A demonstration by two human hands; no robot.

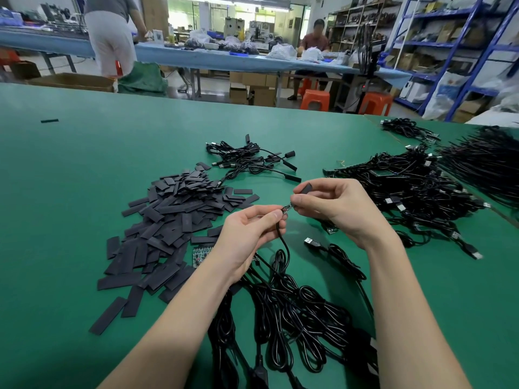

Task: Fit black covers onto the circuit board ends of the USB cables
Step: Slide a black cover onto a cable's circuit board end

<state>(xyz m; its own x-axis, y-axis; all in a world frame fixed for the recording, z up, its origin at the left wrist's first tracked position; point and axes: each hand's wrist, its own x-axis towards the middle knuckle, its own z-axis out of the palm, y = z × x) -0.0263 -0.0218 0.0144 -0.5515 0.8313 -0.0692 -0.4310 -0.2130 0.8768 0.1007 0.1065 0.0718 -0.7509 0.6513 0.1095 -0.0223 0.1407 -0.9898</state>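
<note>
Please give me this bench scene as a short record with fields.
left hand: left hand pinches a thin black USB cable just behind its small bare circuit board end
right hand: right hand holds a short black sleeve cover and touches the board tip
cover state: not yet on the board
cover stock: heap of flat black covers, left
surface: green table mat

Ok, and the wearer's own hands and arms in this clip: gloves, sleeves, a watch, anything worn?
Nothing worn that shows. The left hand and right hand are bare, without gloves, rings or finger cots. Both forearms are bare down to the bottom edge of the picture: no sleeves, watch or wrist strap in view.
</note>
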